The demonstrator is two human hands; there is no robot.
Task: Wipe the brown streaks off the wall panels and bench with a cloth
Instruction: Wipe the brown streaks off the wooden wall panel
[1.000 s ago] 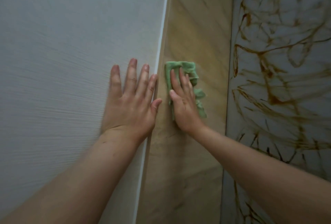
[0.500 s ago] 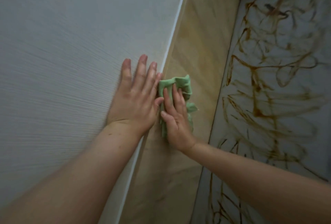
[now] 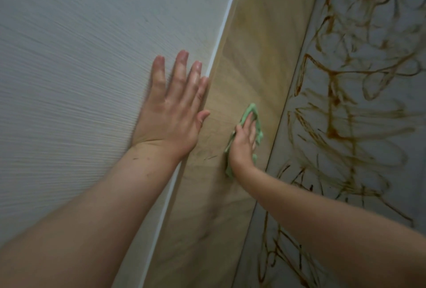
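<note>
Pressing 1 cloth (image 3: 251,110): right hand (image 3: 244,145); left hand (image 3: 170,112) flat.

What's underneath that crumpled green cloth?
The crumpled green cloth lies against the tan wood-grain wall panel, pressed there by the right hand. Any marks on the panel directly beneath it are covered.
</note>
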